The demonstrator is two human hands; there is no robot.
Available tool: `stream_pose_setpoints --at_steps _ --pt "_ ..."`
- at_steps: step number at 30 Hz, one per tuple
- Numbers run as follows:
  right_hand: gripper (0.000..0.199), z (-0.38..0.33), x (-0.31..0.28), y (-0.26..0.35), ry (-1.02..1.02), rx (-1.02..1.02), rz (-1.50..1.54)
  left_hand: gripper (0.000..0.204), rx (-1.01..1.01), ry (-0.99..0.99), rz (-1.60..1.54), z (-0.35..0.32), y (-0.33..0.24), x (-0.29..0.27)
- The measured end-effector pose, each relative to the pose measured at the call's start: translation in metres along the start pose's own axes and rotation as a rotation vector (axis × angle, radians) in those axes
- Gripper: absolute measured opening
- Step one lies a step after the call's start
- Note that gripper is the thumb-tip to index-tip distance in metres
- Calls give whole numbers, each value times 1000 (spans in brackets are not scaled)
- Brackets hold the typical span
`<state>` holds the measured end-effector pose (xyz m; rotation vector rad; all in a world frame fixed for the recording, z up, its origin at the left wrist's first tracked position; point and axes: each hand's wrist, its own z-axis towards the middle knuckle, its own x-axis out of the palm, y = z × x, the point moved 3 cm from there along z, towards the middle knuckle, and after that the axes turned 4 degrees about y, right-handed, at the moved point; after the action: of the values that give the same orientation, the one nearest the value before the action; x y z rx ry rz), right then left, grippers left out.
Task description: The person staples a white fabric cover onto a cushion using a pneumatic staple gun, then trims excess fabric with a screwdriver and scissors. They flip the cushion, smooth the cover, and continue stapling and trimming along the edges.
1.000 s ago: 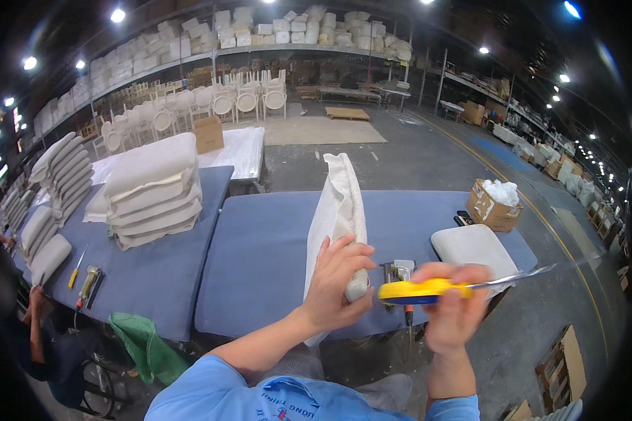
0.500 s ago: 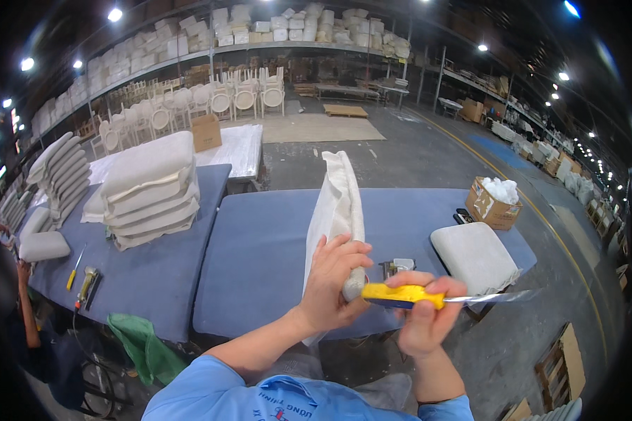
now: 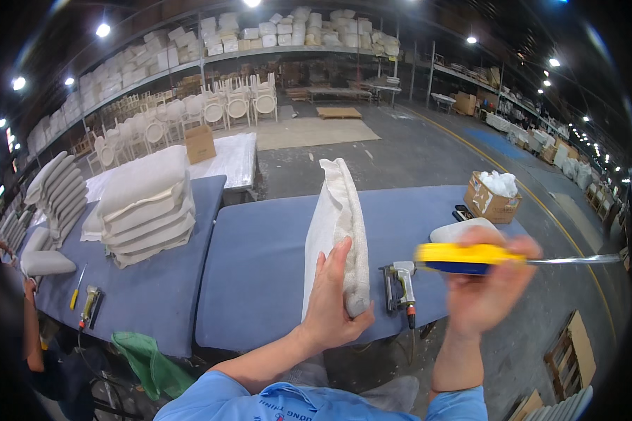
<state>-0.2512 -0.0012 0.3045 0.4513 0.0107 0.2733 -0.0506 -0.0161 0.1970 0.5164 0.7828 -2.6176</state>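
Observation:
A light grey seat cushion (image 3: 357,245) stands on its edge on the blue-grey table, its folded fabric edge running away from me. My left hand (image 3: 330,291) grips its near end, fingers along the side and thumb at the rounded corner. Up and to the right of the cushion, my right hand (image 3: 488,288) is closed around the yellow and blue handle (image 3: 463,258) of a tool with a long metal shank, which points right. The shank is blurred, so its tip is unclear. Between the hands, a staple gun (image 3: 402,284) with a hose lies on the table.
Another cushion (image 3: 463,229) lies behind my right hand, near a cardboard box (image 3: 495,200) of white stuffing. On the left table (image 3: 147,302) are stacked cushions (image 3: 144,203), a yellow-handled tool (image 3: 75,297) and another staple gun (image 3: 90,305). A co-worker's arm (image 3: 32,326) shows at far left.
My right hand has pulled the tool away from the cushion, up and to the right. My left hand has shifted slightly on the cushion, and the staple gun is now more exposed.

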Motion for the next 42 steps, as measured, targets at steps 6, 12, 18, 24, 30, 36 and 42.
stream_pose_setpoints --at_steps 6,12,18,24,30,36,42 --pt "23 16 -1 -15 152 215 -17 111 -13 15 -96 -5 1 -3" --pt "26 1 5 -39 319 367 -315 113 -43 62 -105 -7 0 2" --pt "24 -1 5 -36 252 127 -343 114 -46 64 -96 -4 -1 4" --pt "23 13 4 -27 11 174 94 115 -95 38 -192 -10 8 -6" --pt "21 -2 26 -59 219 250 -85 114 -35 43 -262 -14 18 -23" --pt "15 1 3 -70 -218 396 277 115 -2 34 -400 -17 37 -56" --pt "13 -20 6 -99 -292 470 384 106 -25 39 -538 -6 55 -90"
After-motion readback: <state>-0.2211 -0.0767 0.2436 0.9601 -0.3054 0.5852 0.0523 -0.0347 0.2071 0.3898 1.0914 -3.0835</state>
